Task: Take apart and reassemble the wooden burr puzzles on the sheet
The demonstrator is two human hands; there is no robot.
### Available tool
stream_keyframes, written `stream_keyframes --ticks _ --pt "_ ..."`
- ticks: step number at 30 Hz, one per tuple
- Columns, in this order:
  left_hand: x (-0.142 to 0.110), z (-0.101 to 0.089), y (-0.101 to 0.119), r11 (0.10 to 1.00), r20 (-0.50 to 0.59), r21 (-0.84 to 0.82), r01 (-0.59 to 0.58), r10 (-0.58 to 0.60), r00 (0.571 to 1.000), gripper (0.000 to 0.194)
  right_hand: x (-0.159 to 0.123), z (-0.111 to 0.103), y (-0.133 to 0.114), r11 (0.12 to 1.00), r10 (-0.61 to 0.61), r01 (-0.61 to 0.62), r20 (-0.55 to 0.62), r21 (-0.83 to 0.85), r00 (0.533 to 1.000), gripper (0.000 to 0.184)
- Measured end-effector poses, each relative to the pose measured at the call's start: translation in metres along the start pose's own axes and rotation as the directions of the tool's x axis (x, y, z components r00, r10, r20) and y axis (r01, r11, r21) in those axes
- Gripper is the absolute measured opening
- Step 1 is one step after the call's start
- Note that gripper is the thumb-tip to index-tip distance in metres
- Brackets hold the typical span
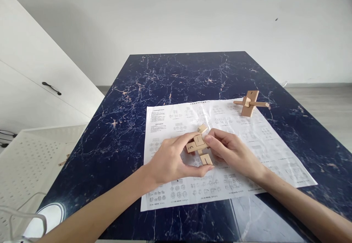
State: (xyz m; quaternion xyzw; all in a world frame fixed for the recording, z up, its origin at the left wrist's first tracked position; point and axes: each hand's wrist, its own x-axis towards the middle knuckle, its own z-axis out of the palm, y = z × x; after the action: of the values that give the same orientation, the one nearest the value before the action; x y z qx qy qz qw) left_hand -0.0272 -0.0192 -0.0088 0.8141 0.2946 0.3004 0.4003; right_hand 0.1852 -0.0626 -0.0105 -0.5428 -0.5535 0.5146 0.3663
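A wooden interlocking puzzle (194,146) of several pale blocks, one marked 3, is held just over a printed sheet. My left hand (172,158) grips it from the left, thumb under the lower block and fingers at the upper side. At its right side, my right hand (229,147) pinches the puzzle with thumb and fingers; some fingertips are hidden behind the blocks. Beneath both hands lies the white instruction sheet (170,118), covered in small diagrams and text. A second wooden puzzle assembly (249,105), cross-shaped, stands at the sheet's far right corner.
The dark blue marbled table (176,76) reaches back toward a pale wall. To the left are a white perforated surface (30,162) and a white cabinet (30,52) with a black handle. A round white object (44,219) with a cable sits at lower left.
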Motion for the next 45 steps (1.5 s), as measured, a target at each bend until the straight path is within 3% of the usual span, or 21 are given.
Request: stream_keyframes --ticks 3,6,9,11,13,15,18,20,26,28,30,33,35,38,41,45 --pt "0.003 -0.003 0.007 0.989 0.009 -0.098 0.107 -0.107 0.994 0.056 0.0 -0.001 0.0 0.998 -0.047 0.047 0.003 0.029 0.999 0.055" --pt "0.006 -0.007 0.011 0.955 0.027 -0.236 0.177 -0.176 0.984 0.039 -0.001 -0.002 -0.002 0.99 -0.139 0.136 -0.099 -0.034 0.985 0.056" --pt "0.007 -0.01 0.011 0.918 0.043 -0.331 0.217 -0.216 0.976 0.03 0.001 -0.004 0.0 0.957 -0.243 0.188 -0.256 -0.221 0.936 0.039" --pt "0.007 -0.011 0.009 0.896 0.043 -0.372 0.242 -0.244 0.969 0.031 0.004 -0.005 0.003 0.901 -0.339 0.222 -0.283 -0.373 0.897 0.021" --pt "0.008 -0.013 0.007 0.87 0.033 -0.409 0.274 -0.286 0.958 0.034 0.008 -0.007 0.008 0.825 -0.433 0.273 -0.242 -0.495 0.868 0.013" --pt "0.01 -0.014 0.006 0.845 0.016 -0.445 0.297 -0.324 0.946 0.038 0.009 -0.007 0.013 0.756 -0.488 0.307 -0.186 -0.578 0.853 0.021" --pt "0.011 -0.017 0.004 0.823 -0.016 -0.475 0.311 -0.362 0.932 0.045 0.01 -0.007 0.019 0.704 -0.478 0.302 -0.113 -0.643 0.871 0.04" --pt "0.012 -0.019 0.004 0.819 -0.037 -0.478 0.317 -0.38 0.924 0.047 0.01 -0.007 0.021 0.683 -0.459 0.302 -0.069 -0.665 0.886 0.042" --pt "0.013 -0.019 0.003 0.821 -0.069 -0.47 0.326 -0.402 0.913 0.051 0.012 -0.008 0.021 0.635 -0.514 0.363 -0.022 -0.682 0.857 0.017" --pt "0.012 -0.018 0.003 0.827 -0.066 -0.462 0.321 -0.392 0.917 0.05 0.012 -0.009 0.019 0.66 -0.499 0.342 -0.049 -0.668 0.865 0.014" --pt "0.012 -0.018 0.004 0.83 -0.066 -0.46 0.316 -0.387 0.92 0.05 0.012 -0.011 0.018 0.746 -0.436 0.271 -0.138 -0.608 0.889 0.018" --pt "0.012 -0.019 0.006 0.833 -0.079 -0.45 0.322 -0.396 0.915 0.053 0.012 -0.015 0.014 0.92 -0.27 0.168 -0.264 -0.353 0.926 0.028" --pt "0.012 -0.019 0.007 0.832 -0.081 -0.447 0.329 -0.403 0.911 0.055 0.011 -0.018 0.009 0.981 -0.158 0.123 -0.252 -0.149 0.955 0.038" --pt "0.012 -0.019 0.007 0.82 -0.057 -0.464 0.335 -0.405 0.912 0.055 0.008 -0.02 0.001 0.996 -0.072 0.079 -0.143 0.048 0.987 0.043" --pt "0.01 -0.017 0.005 0.823 -0.035 -0.464 0.328 -0.387 0.921 0.058 0.007 -0.015 -0.001 0.983 -0.11 0.117 -0.054 0.139 0.992 0.036" --pt "0.009 -0.014 0.006 0.826 0.04 -0.459 0.326 -0.347 0.937 0.063 0.006 -0.003 0.006 0.971 -0.2 0.212 -0.111 0.112 0.973 0.035"
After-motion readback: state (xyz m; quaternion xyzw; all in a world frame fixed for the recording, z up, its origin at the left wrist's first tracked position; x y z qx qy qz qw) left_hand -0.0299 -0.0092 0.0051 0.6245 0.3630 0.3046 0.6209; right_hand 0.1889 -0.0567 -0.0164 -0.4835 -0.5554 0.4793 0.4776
